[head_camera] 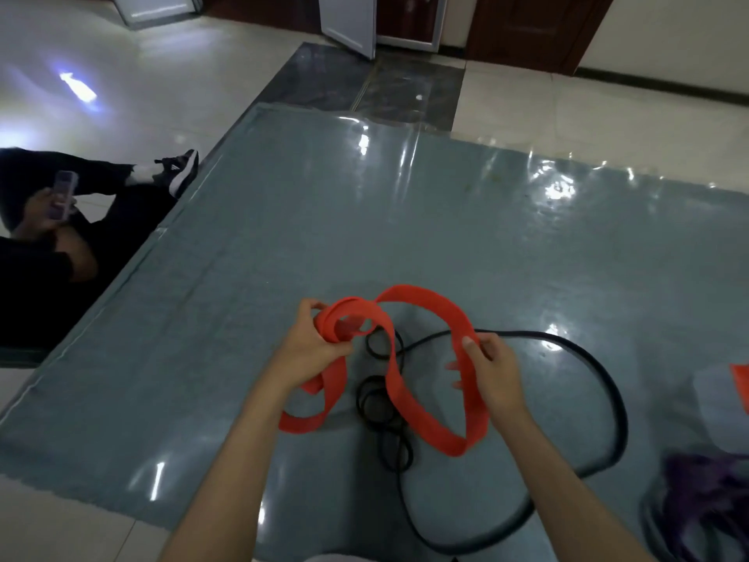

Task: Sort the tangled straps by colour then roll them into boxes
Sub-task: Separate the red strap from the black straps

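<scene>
A wide red strap (421,407) hangs in twisted loops between my hands above the grey mat (283,221). My left hand (312,342) grips a small coil of it, wound into a couple of turns. My right hand (488,371) pinches the strap's right loop between thumb and fingers. Below lies a thin black strap (608,383), coiled in small rings under the red one and sweeping out in a big loop to the right. A purple strap bundle (705,496) lies at the lower right.
A clear box (717,403) holding a bit of red strap stands at the right edge. A seated person (60,237) with a phone is off the mat's left edge. Tiled floor surrounds the mat; cabinets and a door stand at the back.
</scene>
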### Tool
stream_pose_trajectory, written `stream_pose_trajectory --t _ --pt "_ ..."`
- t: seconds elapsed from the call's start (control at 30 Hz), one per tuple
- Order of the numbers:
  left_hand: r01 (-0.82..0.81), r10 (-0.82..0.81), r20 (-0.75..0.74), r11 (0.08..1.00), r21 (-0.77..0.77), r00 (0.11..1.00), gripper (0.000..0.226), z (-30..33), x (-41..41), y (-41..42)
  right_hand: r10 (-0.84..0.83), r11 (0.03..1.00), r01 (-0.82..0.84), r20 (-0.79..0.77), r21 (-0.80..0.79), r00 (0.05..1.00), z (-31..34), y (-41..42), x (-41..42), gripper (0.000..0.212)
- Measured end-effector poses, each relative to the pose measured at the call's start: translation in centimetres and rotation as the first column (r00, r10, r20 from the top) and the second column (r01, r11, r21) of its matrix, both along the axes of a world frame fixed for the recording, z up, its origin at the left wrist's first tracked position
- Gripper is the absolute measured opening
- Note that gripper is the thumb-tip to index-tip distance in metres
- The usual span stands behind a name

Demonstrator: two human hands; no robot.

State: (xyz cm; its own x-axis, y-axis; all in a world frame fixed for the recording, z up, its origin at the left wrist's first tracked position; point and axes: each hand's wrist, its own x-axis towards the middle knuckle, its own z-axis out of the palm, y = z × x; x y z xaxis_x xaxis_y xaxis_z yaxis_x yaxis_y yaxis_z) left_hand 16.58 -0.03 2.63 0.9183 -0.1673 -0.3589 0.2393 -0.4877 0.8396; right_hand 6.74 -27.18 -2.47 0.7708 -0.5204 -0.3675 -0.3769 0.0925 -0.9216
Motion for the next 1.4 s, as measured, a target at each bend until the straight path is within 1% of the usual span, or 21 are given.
stream_pose_trajectory --t 0.1,0.2,0.27,0.33,0.37,0.43,0.53,0.6,0.67,0.73,0.8,0.9,0.97,1.07,1.17,1.3,1.4 --pt "-0.003 -0.004 -0.051 0.99 -0.144 0.999 0.065 1.8 -0.9 -2.5 0.068 0.995 -0.073 0.063 0.065 0.996 2.7 1.5 -0.3 0.016" --pt "-0.049 0.007 -0.136 0.949 -0.311 0.991 0.069 3.5 -2.6 -5.1 0.15 0.986 -0.159 0.135 0.056 0.979 5.7 2.9 -1.5 0.019" --pt "-0.035 -0.013 -0.12 0.919 -0.393 0.993 0.07 4.8 -3.9 -6.8 0.202 0.978 -0.207 0.175 0.014 0.964 7.5 3.6 -2.8 0.017" --pt "0.008 -0.033 -0.048 0.898 -0.44 0.998 0.069 6.1 -5.4 -8.3 0.187 0.979 -0.199 0.224 0.034 0.957 9.1 3.9 -4.4 0.016" --pt "0.032 -0.045 -0.017 0.884 -0.466 0.999 0.07 6.9 -6.2 -9.0 0.155 0.983 -0.173 0.249 0.054 0.956 9.9 3.9 -5.3 0.017" --pt "0.093 -0.093 0.025 0.853 -0.514 0.995 0.079 8.4 -7.9 -10.3 0.079 0.992 -0.104 0.296 0.069 0.952 11.5 3.2 -7.3 0.021" --pt "0.23 -0.206 0.108 0.799 -0.555 0.973 0.091 10.6 -10.4 -12.0 0.028 0.999 -0.034 0.341 0.012 0.939 13.7 1.2 -10.3 0.025" --pt "0.321 -0.276 0.166 0.76 -0.565 0.947 0.09 11.9 -11.9 -13.5 0.001 0.999 0.017 0.367 -0.045 0.93 15.0 -0.4 -12.2 0.03" --pt "0.38 -0.329 0.198 0.711 -0.592 0.924 0.083 12.9 -13.3 -15.5 -0.05 0.992 0.093 0.407 -0.086 0.912 16.0 -2.1 -14.4 0.035" --pt "0.389 -0.368 0.175 0.658 -0.645 0.913 0.069 13.5 -15.0 -18.3 -0.136 0.978 0.19 0.418 -0.09 0.898 16.4 -4.0 -16.6 0.035" --pt "0.377 -0.428 0.111 0.608 -0.699 0.897 0.059 13.5 -17.2 -22.0 -0.256 0.948 0.312 0.438 -0.06 0.862 16.3 -6.2 -19.1 0.029" --pt "0.39 -0.498 0.061 0.59 -0.707 0.865 0.071 12.7 -21.4 -27.2 -0.402 0.884 0.467 0.453 -0.036 0.796 15.4 -9.8 -23.2 0.023" --pt "0.44 -0.547 0.072 0.58 -0.686 0.834 0.076 12.2 -24.5 -30.1 -0.459 0.847 0.53 0.447 -0.039 0.767 14.6 -12.2 -26.4 0.015" --pt "0.503 -0.592 0.11 0.556 -0.662 0.799 0.076 11.9 -29.1 -33.8 -0.512 0.808 0.588 0.453 -0.036 0.73 13.6 -15.5 -31.3 0.011" --pt "0.508 -0.591 0.117 0.555 -0.659 0.798 0.073 12.0 -33.6 -37.7 -0.529 0.789 0.613 0.452 -0.051 0.718 13.6 -18.8 -36.4 0.013" --pt "0.514 -0.607 0.115 0.539 -0.668 0.786 0.063 12.6 -39.6 -43.4 -0.567 0.761 0.648 0.456 -0.029 0.686 14.6 -23.1 -43.0 0.014" --pt "0.544 -0.658 0.118 0.493 -0.679 0.743 0.061 13.2 -44.1 -48.0 -0.598 0.728 0.685 0.471 -0.019 0.649 15.3 -26.9 -47.8 0.014"
